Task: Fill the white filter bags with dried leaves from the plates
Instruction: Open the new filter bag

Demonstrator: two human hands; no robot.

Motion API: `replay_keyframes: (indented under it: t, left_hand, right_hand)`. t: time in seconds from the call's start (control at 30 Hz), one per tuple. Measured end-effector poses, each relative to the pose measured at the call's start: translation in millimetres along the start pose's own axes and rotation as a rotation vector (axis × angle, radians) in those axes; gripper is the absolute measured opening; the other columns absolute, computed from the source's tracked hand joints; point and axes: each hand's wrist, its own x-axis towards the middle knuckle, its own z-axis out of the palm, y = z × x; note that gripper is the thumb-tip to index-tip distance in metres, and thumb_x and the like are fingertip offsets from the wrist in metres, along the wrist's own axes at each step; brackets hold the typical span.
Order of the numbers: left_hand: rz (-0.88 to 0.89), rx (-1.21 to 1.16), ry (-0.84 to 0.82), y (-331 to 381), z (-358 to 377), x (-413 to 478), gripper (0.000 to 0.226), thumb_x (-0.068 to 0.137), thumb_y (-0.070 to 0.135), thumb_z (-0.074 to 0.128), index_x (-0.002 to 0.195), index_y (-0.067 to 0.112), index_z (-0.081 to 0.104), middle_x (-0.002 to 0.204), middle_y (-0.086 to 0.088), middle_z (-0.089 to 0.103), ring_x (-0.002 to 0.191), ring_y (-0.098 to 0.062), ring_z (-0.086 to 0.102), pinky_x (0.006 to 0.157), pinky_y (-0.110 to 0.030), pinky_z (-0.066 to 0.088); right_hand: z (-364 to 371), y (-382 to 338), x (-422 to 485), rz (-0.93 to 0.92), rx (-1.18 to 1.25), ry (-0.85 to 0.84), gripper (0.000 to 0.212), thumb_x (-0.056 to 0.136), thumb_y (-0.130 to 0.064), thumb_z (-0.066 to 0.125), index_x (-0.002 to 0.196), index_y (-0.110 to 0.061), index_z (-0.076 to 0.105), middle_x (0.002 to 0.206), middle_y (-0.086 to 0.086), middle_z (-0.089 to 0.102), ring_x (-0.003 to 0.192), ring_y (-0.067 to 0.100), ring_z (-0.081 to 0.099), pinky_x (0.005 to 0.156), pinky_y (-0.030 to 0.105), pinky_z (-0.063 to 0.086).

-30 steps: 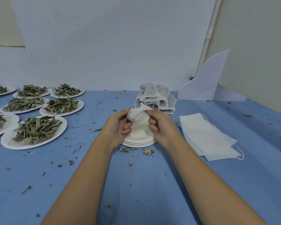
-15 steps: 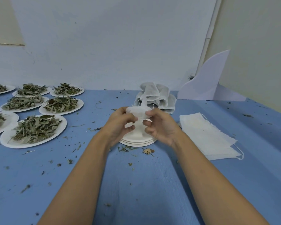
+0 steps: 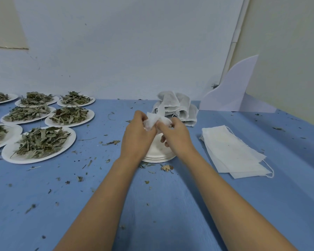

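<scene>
1. Both hands are holding one white filter bag [image 3: 153, 121] above the blue table [image 3: 170, 205], directly over a stack of empty plates [image 3: 158, 157].
2. The bag is lying crumpled across the gap between the hands, its long axis running roughly left to right. Each hand is meeting one end at its fingertips, and neither is nearer than the other.
3. The left hand [image 3: 137, 136] is gripping the left part with its fingers curled round the cloth. The right hand [image 3: 177, 138] is pinching the right part between thumb and forefinger, with its other fingers curling loosely beneath.
4. The cloth is bunching so tightly that I cannot tell whether leaves are sitting inside. Probably the hands are working at the opening.
5. The plates of leaves [image 3: 72, 140] are sitting well apart on the left, nearer the left hand, so a reach for leaves would be falling to that side.
6. A pile of flat bags [image 3: 232, 151] is lying near the right hand, and a heap of bunched bags [image 3: 178, 109] is sitting just beyond the fingers.
</scene>
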Motion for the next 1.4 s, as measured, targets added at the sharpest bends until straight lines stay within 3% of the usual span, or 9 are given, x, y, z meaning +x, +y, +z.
replay_keyframes:
  t: [0.2, 0.53, 0.7, 0.87, 0.97, 1.1, 1.2, 1.3, 1.4]
  left_hand:
    - [0.053, 0.153, 0.104, 2, 0, -3, 0.019, 0.087, 0.015, 0.057, 0.094, 0.015, 0.040, 0.092, -0.001, 0.052, 0.074, -0.019, 0.048, 0.063, -0.032, 0.037]
    - [0.129, 0.368, 0.047, 16, 4, -14, 0.015, 0.090, 0.007, 0.047, 0.098, 0.012, 0.036, 0.087, -0.004, 0.049, 0.071, -0.027, 0.047, 0.060, -0.035, 0.034]
    - [0.091, 0.295, 0.144, 14, -5, -13, 0.023, 0.089, 0.004, 0.045, 0.111, 0.009, 0.045, 0.104, -0.006, 0.057, 0.088, -0.032, 0.056, 0.073, -0.043, 0.044]
    - [-0.099, -0.213, 0.199, 25, 7, -9, 0.013, 0.098, 0.018, 0.044, 0.107, 0.016, 0.053, 0.081, -0.001, 0.062, 0.075, -0.020, 0.061, 0.068, -0.043, 0.054]
    - [0.016, 0.062, 0.179, 19, 5, -9, 0.033, 0.092, 0.004, 0.040, 0.120, 0.014, 0.053, 0.081, -0.006, 0.062, 0.069, -0.022, 0.054, 0.057, -0.032, 0.041]
    - [0.109, 0.611, 0.047, 5, -2, -7, 0.041, 0.094, 0.008, 0.042, 0.134, 0.015, 0.043, 0.092, -0.011, 0.064, 0.083, -0.031, 0.058, 0.063, -0.033, 0.034]
    - [0.130, 0.649, 0.066, 6, -3, -5, 0.051, 0.092, 0.014, 0.046, 0.142, 0.017, 0.034, 0.096, -0.010, 0.065, 0.088, -0.032, 0.059, 0.063, -0.032, 0.031]
    - [-0.027, 0.501, 0.063, 0, -2, -3, 0.038, 0.093, 0.013, 0.040, 0.131, 0.014, 0.046, 0.102, -0.014, 0.064, 0.090, -0.034, 0.056, 0.066, -0.032, 0.032]
    - [-0.336, 0.030, 0.103, -13, -6, 3, 0.030, 0.095, 0.012, 0.033, 0.115, 0.011, 0.055, 0.103, -0.006, 0.060, 0.084, -0.023, 0.048, 0.064, -0.031, 0.032]
  right_hand:
    - [5, 3, -5, -0.291, -0.409, 0.179, 0.033, 0.082, -0.018, 0.064, 0.110, -0.015, 0.047, 0.108, -0.003, 0.058, 0.096, 0.018, 0.057, 0.077, 0.033, 0.046]
    - [3, -3, -7, -0.335, -0.627, 0.217, 0.030, 0.090, -0.011, 0.051, 0.120, -0.011, 0.050, 0.105, 0.006, 0.063, 0.091, 0.027, 0.059, 0.070, 0.038, 0.044]
    - [-4, 1, -5, -0.302, -0.634, 0.220, 0.059, 0.085, 0.001, 0.045, 0.139, -0.021, 0.043, 0.135, 0.000, 0.051, 0.114, 0.023, 0.052, 0.076, 0.028, 0.035]
    - [3, 0, -9, -0.267, -0.632, 0.154, 0.031, 0.095, -0.022, 0.036, 0.121, -0.024, 0.053, 0.112, -0.001, 0.061, 0.102, 0.024, 0.056, 0.073, 0.033, 0.040]
    - [1, 1, -11, -0.301, -0.620, 0.165, 0.034, 0.094, -0.038, 0.036, 0.124, -0.028, 0.049, 0.104, -0.004, 0.060, 0.094, 0.021, 0.057, 0.069, 0.033, 0.040]
    - [-1, 2, -5, -0.339, -0.615, 0.223, 0.056, 0.092, -0.019, 0.039, 0.146, -0.034, 0.030, 0.094, -0.001, 0.061, 0.080, 0.020, 0.054, 0.061, 0.030, 0.034]
    - [-3, 9, -4, -0.298, -0.575, 0.254, 0.051, 0.089, -0.011, 0.037, 0.132, -0.036, 0.046, 0.084, -0.006, 0.059, 0.081, 0.020, 0.056, 0.054, 0.028, 0.030]
    - [-6, 12, 0, -0.311, -0.524, 0.070, 0.039, 0.093, -0.021, 0.048, 0.131, -0.028, 0.050, 0.115, -0.007, 0.061, 0.111, 0.019, 0.053, 0.081, 0.034, 0.045]
    - [-12, 15, -2, -0.195, -0.299, -0.192, 0.070, 0.087, -0.051, 0.058, 0.148, -0.030, 0.030, 0.150, -0.020, 0.024, 0.141, 0.003, 0.019, 0.111, 0.022, 0.013]
